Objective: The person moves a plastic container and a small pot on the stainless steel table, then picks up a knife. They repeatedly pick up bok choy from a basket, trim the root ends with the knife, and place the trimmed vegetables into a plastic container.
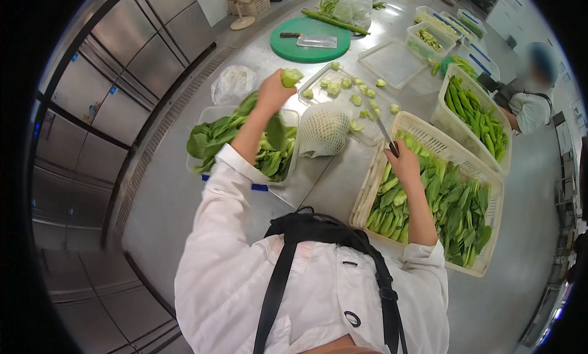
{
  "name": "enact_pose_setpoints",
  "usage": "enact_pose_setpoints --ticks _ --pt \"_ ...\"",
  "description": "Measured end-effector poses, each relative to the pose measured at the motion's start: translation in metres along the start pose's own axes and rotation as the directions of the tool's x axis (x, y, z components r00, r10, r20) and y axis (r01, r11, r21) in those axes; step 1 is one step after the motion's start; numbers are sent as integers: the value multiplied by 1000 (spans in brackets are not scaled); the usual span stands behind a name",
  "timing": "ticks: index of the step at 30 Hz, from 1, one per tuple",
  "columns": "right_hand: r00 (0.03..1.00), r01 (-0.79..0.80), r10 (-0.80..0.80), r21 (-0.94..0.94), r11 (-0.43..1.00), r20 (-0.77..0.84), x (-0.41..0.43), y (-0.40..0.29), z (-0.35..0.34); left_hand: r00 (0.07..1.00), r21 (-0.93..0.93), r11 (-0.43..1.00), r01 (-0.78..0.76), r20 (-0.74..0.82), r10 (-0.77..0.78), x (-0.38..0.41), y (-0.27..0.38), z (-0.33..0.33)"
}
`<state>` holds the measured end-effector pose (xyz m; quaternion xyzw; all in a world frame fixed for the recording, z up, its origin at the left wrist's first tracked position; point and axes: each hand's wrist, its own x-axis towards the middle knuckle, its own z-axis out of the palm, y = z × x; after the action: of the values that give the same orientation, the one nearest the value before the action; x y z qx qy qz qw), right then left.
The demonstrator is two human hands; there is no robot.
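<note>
My left hand (272, 94) grips a head of bok choy (291, 77), its pale stem end pointing right and its leaves hanging below the wrist. Under that arm stands a clear plastic container (294, 163) of bok choy leaves and stems. My right hand (404, 160) holds a knife (382, 126) by its dark handle, blade pointing away from me. Cut bok choy root ends (333, 88) lie scattered on a clear plastic lid (308, 85) beyond the blade. Beneath my right forearm, whole bok choy (432, 193) fill a cream plastic crate (494, 225).
A round vegetable in white foam netting (325, 128) sits between the containers. Farther back, a cleaver (317, 41) rests on a green round cutting board (287, 27). Green peppers (475, 117) fill another crate (438, 110) at right, near a person (528, 101). A plastic bag (234, 83) lies at left.
</note>
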<state>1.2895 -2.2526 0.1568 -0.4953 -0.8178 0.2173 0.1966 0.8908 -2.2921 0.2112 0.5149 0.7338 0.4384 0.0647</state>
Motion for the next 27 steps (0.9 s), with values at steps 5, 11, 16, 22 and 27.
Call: enact_pose_setpoints --ticks 5,11,16,22,27 --pt "992 -115 123 215 970 -27 -32 -2 -17 854 622 779 -80 445 -268 -8 -96 -46" --pt "911 -319 400 450 834 -95 -83 22 -57 857 484 816 -317 515 28 -17 -74 12" --pt "801 -375 574 607 701 -169 -128 31 -86 725 -309 909 -280 553 411 -28 81 185" --pt "732 -349 619 622 701 -287 -200 59 -90 686 348 872 -345 728 -19 -70 157 357" --pt "650 -351 698 696 627 -301 -257 69 -93 832 483 855 -190 542 -121 -90 173 372"
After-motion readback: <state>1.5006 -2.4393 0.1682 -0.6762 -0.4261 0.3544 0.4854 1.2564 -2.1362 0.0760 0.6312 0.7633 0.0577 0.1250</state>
